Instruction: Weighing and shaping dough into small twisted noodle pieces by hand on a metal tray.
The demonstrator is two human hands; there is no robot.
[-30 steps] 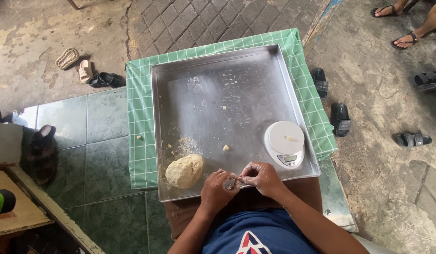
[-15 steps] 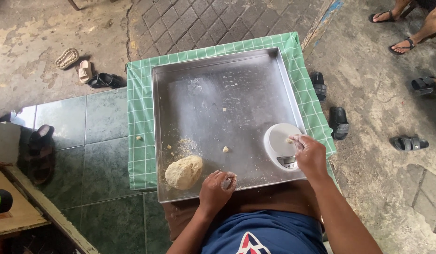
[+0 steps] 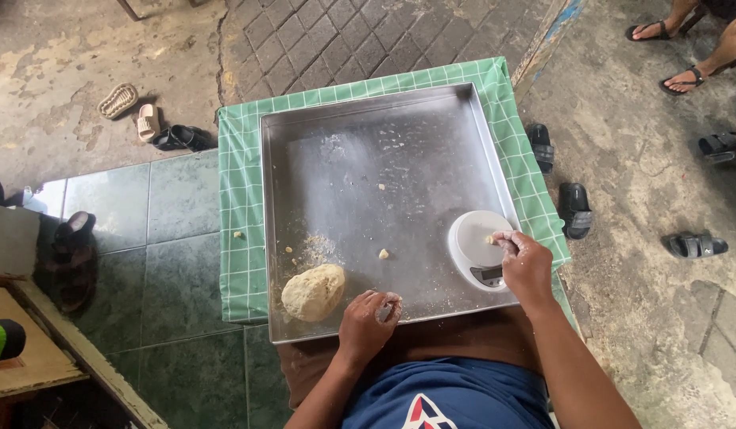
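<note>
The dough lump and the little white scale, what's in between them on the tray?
Head view: between the dough lump and the white scale there is floury metal tray, one small dough crumb, and the left hand at the near edge.

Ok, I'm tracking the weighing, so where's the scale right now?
In the head view, the scale sits in the metal tray's near right corner, under the right hand, well right of the dough lump.

Green-and-white checked cloth (image 3: 242,206); silvery grey tray (image 3: 368,127) (flour-dusted); tan dough (image 3: 314,292); white scale (image 3: 477,248).
</note>
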